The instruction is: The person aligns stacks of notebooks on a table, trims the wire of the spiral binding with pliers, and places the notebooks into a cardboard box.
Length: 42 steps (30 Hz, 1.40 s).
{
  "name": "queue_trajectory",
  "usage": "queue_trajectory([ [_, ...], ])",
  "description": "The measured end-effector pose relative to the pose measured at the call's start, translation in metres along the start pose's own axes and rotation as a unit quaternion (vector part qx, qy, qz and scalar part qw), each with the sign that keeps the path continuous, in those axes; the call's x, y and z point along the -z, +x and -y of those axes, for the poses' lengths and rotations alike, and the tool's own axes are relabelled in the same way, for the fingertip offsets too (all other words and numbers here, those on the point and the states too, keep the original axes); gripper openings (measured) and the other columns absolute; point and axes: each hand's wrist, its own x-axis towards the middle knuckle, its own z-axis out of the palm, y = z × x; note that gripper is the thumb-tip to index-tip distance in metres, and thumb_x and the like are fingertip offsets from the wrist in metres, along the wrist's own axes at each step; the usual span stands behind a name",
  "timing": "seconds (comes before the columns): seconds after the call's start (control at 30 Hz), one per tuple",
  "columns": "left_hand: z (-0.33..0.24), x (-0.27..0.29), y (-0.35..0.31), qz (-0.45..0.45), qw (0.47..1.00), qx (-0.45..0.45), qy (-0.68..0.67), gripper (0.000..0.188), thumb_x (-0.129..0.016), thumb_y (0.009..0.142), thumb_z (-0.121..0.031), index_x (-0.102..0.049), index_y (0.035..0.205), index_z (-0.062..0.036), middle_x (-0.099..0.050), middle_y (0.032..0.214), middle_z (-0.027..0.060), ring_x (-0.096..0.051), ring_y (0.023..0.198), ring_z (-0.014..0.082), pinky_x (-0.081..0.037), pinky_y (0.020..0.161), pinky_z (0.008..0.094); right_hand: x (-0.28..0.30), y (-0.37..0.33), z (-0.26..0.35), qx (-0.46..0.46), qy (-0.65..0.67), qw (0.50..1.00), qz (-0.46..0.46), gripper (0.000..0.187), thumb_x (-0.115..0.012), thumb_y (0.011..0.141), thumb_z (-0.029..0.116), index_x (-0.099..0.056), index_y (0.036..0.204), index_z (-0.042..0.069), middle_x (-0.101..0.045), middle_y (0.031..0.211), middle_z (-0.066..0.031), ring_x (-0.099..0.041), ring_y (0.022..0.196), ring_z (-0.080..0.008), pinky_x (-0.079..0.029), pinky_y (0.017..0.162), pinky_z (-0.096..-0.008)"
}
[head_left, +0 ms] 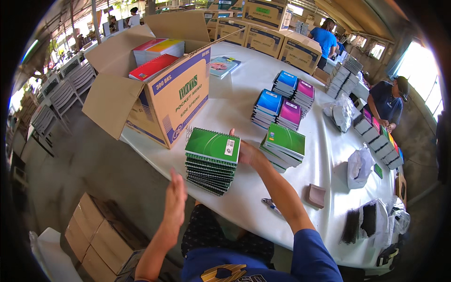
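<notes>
A tall stack of green spiral notebooks (211,162) stands at the near edge of the table, its layers slightly uneven. My right hand (245,152) lies against the stack's right side, fingers stretched and partly hidden behind it. To the left of the stack, my left hand (175,197) is held upright and flat, apart from the notebooks and holding nothing. Just right of my right hand sits a second pile of green notebooks (284,141), its lower books fanned askew.
An open carton (181,101) holding red and yellow notebooks stands at the left. Blue notebooks (270,102) and magenta notebooks (290,112) are piled farther back. A cutter-like tool (271,205), a small beige tray (315,195) and black spiral coils (350,225) lie right. Co-workers stand beyond.
</notes>
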Motion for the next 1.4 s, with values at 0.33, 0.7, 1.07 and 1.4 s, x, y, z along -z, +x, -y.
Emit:
queue_trajectory([
  [0.33,-0.015,-0.012,0.034,0.104,0.984,0.14,-0.026,0.067,-0.041,0.099,-0.054,-0.034,0.147,-0.0068,-0.047,0.141,0.0117,-0.048,0.124,0.0228,-0.033,0.109,0.0394,-0.022,-0.08,-0.03,0.02,0.009,0.991,0.13,0.092,-0.033,0.083,0.078,-0.033,0.148,0.013,-0.043,0.146,-0.0075,-0.037,0.135,-0.0235,-0.03,0.111,-0.0452],
  [0.7,-0.021,-0.058,0.171,0.439,0.852,0.248,0.138,0.048,-0.046,0.1,-0.044,-0.064,0.11,-0.0008,-0.069,0.097,0.0059,-0.065,0.073,0.01,-0.054,0.062,0.0239,-0.117,-0.145,-0.149,0.258,0.103,0.946,-0.167,0.073,-0.026,0.102,0.052,-0.014,0.15,-0.002,-0.022,0.155,-0.0175,-0.02,0.145,-0.0254,-0.019,0.119,-0.0377],
  [1.07,-0.042,-0.059,0.2,0.454,0.764,0.36,0.284,0.054,-0.045,0.098,-0.053,-0.062,0.115,-0.0043,-0.067,0.101,0.0062,-0.065,0.087,0.0158,-0.054,0.072,0.0311,-0.126,-0.142,-0.09,0.604,-0.562,0.472,-0.31,0.052,-0.062,0.084,0.044,-0.062,0.121,0.007,-0.056,0.129,-0.0062,-0.054,0.117,-0.0208,-0.036,0.102,-0.0469],
  [1.4,-0.05,-0.056,0.206,0.464,0.77,0.372,0.234,0.041,-0.054,0.097,-0.032,-0.056,0.126,-0.0021,-0.066,0.115,0.0108,-0.065,0.1,0.0188,-0.056,0.082,0.0337,-0.14,-0.087,-0.074,0.607,-0.562,0.418,-0.376,0.046,-0.051,0.091,0.049,-0.067,0.111,0.011,-0.06,0.127,-0.0037,-0.056,0.115,-0.0169,-0.036,0.097,-0.0426],
])
